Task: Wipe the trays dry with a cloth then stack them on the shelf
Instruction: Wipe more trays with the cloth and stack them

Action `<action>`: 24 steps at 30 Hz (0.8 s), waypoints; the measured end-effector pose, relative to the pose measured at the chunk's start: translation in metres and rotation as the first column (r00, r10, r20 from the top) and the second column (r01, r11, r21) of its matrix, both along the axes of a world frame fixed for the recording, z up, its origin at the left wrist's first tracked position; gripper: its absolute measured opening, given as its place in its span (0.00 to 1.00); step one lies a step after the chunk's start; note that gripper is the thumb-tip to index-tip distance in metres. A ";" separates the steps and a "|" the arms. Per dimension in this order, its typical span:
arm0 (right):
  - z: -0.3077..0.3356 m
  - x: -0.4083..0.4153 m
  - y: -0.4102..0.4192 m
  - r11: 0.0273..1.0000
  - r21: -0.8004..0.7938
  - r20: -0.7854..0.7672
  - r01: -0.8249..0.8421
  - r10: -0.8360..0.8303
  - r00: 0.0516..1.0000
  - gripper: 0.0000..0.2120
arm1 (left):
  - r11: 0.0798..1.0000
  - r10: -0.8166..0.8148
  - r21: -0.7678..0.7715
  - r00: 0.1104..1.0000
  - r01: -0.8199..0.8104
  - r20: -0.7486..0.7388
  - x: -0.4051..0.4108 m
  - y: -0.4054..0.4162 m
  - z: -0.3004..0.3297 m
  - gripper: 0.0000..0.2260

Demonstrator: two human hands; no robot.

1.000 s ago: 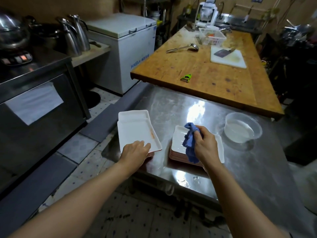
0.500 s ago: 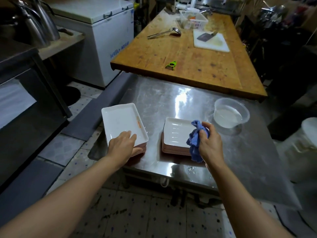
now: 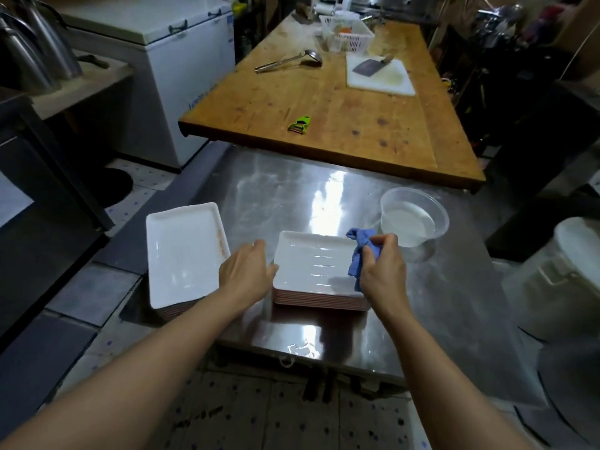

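On the stainless steel worktop [image 3: 324,196], near its front edge, stand two stacks of rectangular trays with white tops and reddish-brown edges. Left stack of trays [image 3: 185,254] sits at the worktop's left corner, slightly overhanging; its top tray shows an orange-brown smear along the right rim. Right stack of trays [image 3: 315,267] stands just beside it, its top tray showing streaks of wetness. Left hand [image 3: 245,274] lies between the two stacks, fingers straight and loosely together, fingertips touching the left edge of the right stack. Right hand [image 3: 383,271] holds a crumpled blue cloth [image 3: 360,251], fingers curled and pinching it against the right end of the top tray of the right stack. Clear round plastic bowl of water [image 3: 414,219] stands near the right hand, beyond it. Behind the steel surface runs a long wooden table [image 3: 341,102] carrying a green peeler [image 3: 300,124], a metal ladle [image 3: 289,61], a white cutting board [image 3: 380,77] with a cleaver [image 3: 370,65], and a white plastic basket [image 3: 349,37]. White chest freezer [image 3: 168,43] stands at the left
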State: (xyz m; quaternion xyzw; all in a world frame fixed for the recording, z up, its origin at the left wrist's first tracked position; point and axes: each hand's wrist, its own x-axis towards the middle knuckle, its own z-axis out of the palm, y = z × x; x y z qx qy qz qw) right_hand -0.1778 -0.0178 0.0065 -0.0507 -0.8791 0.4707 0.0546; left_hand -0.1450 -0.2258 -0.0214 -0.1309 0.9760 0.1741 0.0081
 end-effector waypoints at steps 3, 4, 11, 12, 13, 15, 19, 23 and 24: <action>-0.018 -0.009 0.006 0.988 0.130 0.065 -0.082 0.074 0.995 0.10 | 0.995 0.066 0.066 0.989 -0.075 0.130 -0.016 0.011 -0.011 0.19; -0.027 -0.010 0.008 0.952 0.272 0.107 -0.143 0.118 0.987 0.12 | 0.992 0.078 0.084 0.984 -0.092 0.160 -0.020 0.012 -0.015 0.19; -0.058 -0.020 0.011 0.561 0.792 0.169 -0.242 0.179 0.969 0.15 | 0.984 0.000 0.178 0.989 -0.026 0.145 -0.030 0.011 -0.034 0.16; -0.058 -0.027 0.009 0.556 0.796 0.165 -0.239 0.179 0.970 0.15 | 0.980 0.000 0.199 0.991 -0.026 0.132 -0.031 0.010 -0.035 0.15; -0.059 -0.033 0.007 0.551 0.801 0.160 -0.234 0.180 0.971 0.15 | 0.976 -0.003 0.216 0.992 -0.024 0.125 -0.032 0.009 -0.036 0.15; -0.061 -0.046 0.005 0.559 0.799 0.140 -0.219 0.181 0.974 0.15 | 0.973 -0.013 0.231 0.993 -0.015 0.119 -0.032 0.007 -0.037 0.16; -0.069 -0.062 -0.001 0.697 0.703 0.068 -0.143 0.135 0.989 0.16 | 0.967 -0.008 0.255 0.994 -0.020 0.106 -0.031 0.004 -0.040 0.18; -0.075 -0.050 -0.029 0.813 0.540 -0.009 -0.219 0.265 0.964 0.14 | 0.957 -0.007 0.289 0.998 -0.012 0.067 -0.031 0.004 -0.042 0.20; -0.077 -0.048 -0.039 0.814 0.528 -0.058 -0.242 0.319 0.946 0.13 | 0.954 -0.010 0.300 0.998 -0.008 0.058 -0.031 0.004 -0.041 0.20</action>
